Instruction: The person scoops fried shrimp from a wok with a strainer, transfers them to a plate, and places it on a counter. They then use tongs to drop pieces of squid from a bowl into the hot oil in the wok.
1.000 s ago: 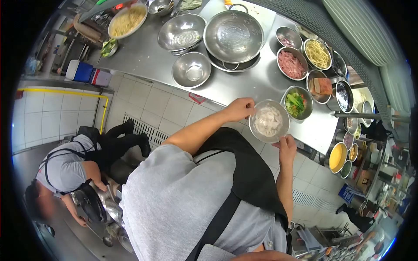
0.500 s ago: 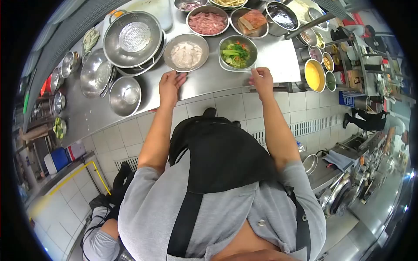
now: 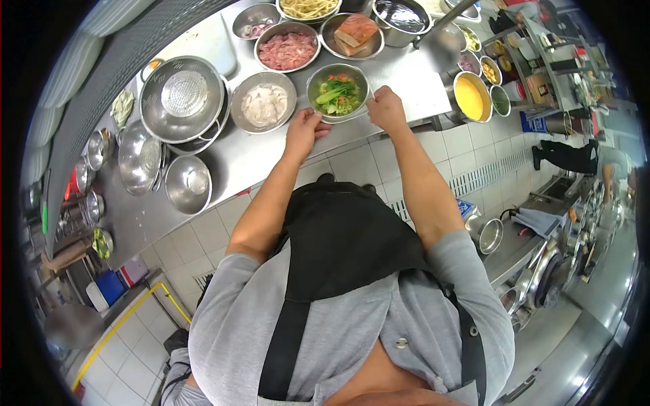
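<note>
Right, both hands are at the near side of the vegetable bowl (image 3: pixel 347 105), which sits on the metal counter (image 3: pixel 233 157) with green leaves and orange-red bits inside. The left hand (image 3: pixel 305 133) is at its near left edge, fingers loosely bent with slight gaps, thumb up by the rim; whether the thumb touches the metal I can't tell. The right hand (image 3: pixel 387 109) is at the near right edge, fingers curled in and pressed together (their tips are partly hidden, so I can't tell if they pinch the rim). Just left of the vegetable bowl is a bowl of pale slices (image 3: pixel 263 107); beyond them, on the far side, stand a bowl of pink meat strips (image 3: pixel 287 47) and, to its right, a bowl of orange-pink blocks (image 3: pixel 356 34). Farther left a large colander (image 3: pixel 183 99) lies over another metal vessel, with a plain steel bowl (image 3: pixel 188 184) nearer the counter's edge. Off to the right, past the counter's end, is a round container of yellow liquid (image 3: pixel 472 96).
</note>
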`<move>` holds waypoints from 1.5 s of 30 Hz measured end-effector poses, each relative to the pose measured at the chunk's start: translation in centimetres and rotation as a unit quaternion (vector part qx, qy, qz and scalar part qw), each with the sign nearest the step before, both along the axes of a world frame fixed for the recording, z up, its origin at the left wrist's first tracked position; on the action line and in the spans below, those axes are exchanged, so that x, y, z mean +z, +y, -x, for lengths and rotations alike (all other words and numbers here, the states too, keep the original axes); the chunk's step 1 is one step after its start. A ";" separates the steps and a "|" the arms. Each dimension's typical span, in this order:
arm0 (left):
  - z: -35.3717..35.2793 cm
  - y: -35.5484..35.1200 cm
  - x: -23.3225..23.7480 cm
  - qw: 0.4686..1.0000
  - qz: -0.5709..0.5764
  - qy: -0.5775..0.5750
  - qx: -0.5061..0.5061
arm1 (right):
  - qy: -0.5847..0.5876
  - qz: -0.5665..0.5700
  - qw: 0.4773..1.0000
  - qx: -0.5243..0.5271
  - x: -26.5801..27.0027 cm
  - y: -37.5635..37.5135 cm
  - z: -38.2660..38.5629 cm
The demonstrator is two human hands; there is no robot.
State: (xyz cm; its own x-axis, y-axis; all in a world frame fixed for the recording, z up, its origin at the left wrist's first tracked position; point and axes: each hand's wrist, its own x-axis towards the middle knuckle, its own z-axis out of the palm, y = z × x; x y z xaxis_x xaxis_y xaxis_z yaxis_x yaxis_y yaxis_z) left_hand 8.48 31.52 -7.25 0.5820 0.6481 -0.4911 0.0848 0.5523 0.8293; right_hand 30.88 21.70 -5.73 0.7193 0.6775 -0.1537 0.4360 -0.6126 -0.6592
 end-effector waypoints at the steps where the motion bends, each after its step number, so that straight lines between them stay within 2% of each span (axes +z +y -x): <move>1: 0.1 -0.1 0.0 1.000 0.002 -0.015 0.001 | 0.069 -0.013 0.997 -0.013 0.2 -0.2 -0.4; 5: -0.5 -0.4 0.0 0.998 0.029 -0.058 0.009 | 0.152 -0.079 0.983 -0.060 1.4 -3.1 -2.5; 7: -1.1 -1.0 -0.1 1.000 -0.015 -0.013 0.005 | 0.194 -0.131 0.965 -0.119 1.1 -5.3 -5.0; 8: -1.4 -1.1 -0.1 0.999 -0.038 0.009 0.004 | 0.198 -0.130 0.965 -0.115 0.8 -6.3 -6.6; 11: -2.8 -1.5 -0.1 0.998 -0.052 0.022 0.001 | 0.184 -0.161 0.960 -0.136 0.1 -8.0 -11.1; 13: -3.6 -2.2 0.7 0.998 -0.055 0.035 -0.009 | 0.134 -0.102 0.974 -0.151 0.1 -8.8 -13.5; 14: -4.1 -2.6 1.1 0.997 -0.060 0.037 -0.017 | 0.136 -0.108 0.972 -0.158 -1.7 -9.2 -15.2; 16: -4.9 -3.4 1.4 0.997 -0.047 0.059 0.003 | 0.043 -0.107 0.987 -0.113 -7.9 -9.7 -18.8; 17: -5.2 -3.7 1.1 0.998 -0.037 0.045 0.011 | 0.025 -0.084 0.989 -0.116 -8.4 -9.8 -19.3; 18: -5.5 -4.0 1.0 0.998 -0.039 0.047 -0.004 | 0.141 -0.109 0.971 -0.159 -3.6 -9.6 -17.5; 19: -5.9 -4.4 0.9 0.999 -0.012 0.029 0.021 | 0.149 -0.115 0.969 -0.158 -2.4 -9.5 -17.2; 21: -6.3 -5.3 0.3 0.997 0.029 -0.004 0.068 | 0.187 -0.133 0.957 -0.179 -1.1 -10.1 -17.1; 22: -6.2 -5.6 0.1 0.998 0.029 -0.003 0.049 | 0.217 -0.145 0.944 -0.201 -0.9 -10.8 -17.2; 25: -5.6 -6.5 0.3 0.995 0.085 0.023 -0.045 | 0.204 -0.176 0.942 -0.198 -2.6 -15.2 -16.1; 28: -6.9 -8.4 1.9 0.973 0.069 0.090 -0.202 | 0.224 -0.125 0.942 -0.214 -6.2 -22.9 -12.4; 30: -7.6 -8.9 1.6 0.947 0.010 0.095 -0.307 | 0.109 -0.022 0.969 -0.219 -11.7 -30.1 -7.6; 31: -8.5 -8.8 0.9 0.930 -0.024 0.077 -0.359 | 0.123 0.031 0.956 -0.263 -12.3 -33.3 -4.3; 32: -9.3 -9.4 1.4 0.911 -0.041 0.070 -0.405 | 0.096 0.123 0.954 -0.256 -13.4 -36.7 -1.2; 33: -10.4 -9.9 2.2 0.893 -0.061 0.062 -0.442 | 0.088 0.152 0.940 -0.291 -16.2 -40.0 2.6; 34: -11.5 -10.5 2.2 0.878 -0.064 0.042 -0.473 | 0.031 0.174 0.948 -0.266 -19.3 -43.6 6.5; 35: -12.2 -10.9 2.3 0.848 -0.070 0.039 -0.524 | 0.129 0.185 0.907 -0.355 -16.7 -45.1 10.3; 36: -13.0 -11.4 2.5 0.817 -0.077 0.038 -0.571 | 0.090 0.186 0.888 -0.410 -16.4 -46.8 14.9; 37: -13.6 -12.8 3.5 0.785 -0.113 0.030 -0.608 | 0.099 0.185 0.867 -0.451 -16.2 -48.4 19.3; 38: -14.0 -13.4 3.9 0.770 -0.116 0.024 -0.627 | 0.172 0.177 0.819 -0.518 -15.8 -49.0 23.4; 39: -14.4 -14.1 4.4 0.729 -0.154 0.022 -0.667 | 0.245 0.164 0.760 -0.579 -15.1 -49.2 27.3; 41: -14.9 -16.7 4.6 0.657 -0.218 0.014 -0.721 | 0.327 0.179 0.720 -0.585 -15.8 -49.6 34.6; 42: -14.7 -18.0 4.4 0.631 -0.222 0.002 -0.743 | 0.329 0.165 0.700 -0.612 -15.5 -49.1 37.3; 44: -14.0 -21.0 4.5 0.610 -0.194 0.002 -0.768 | 0.419 0.180 0.677 -0.578 -15.5 -47.1 42.7; 45: -13.2 -22.9 5.2 0.581 -0.199 -0.006 -0.789 | 0.426 0.157 0.654 -0.606 -15.7 -45.8 45.0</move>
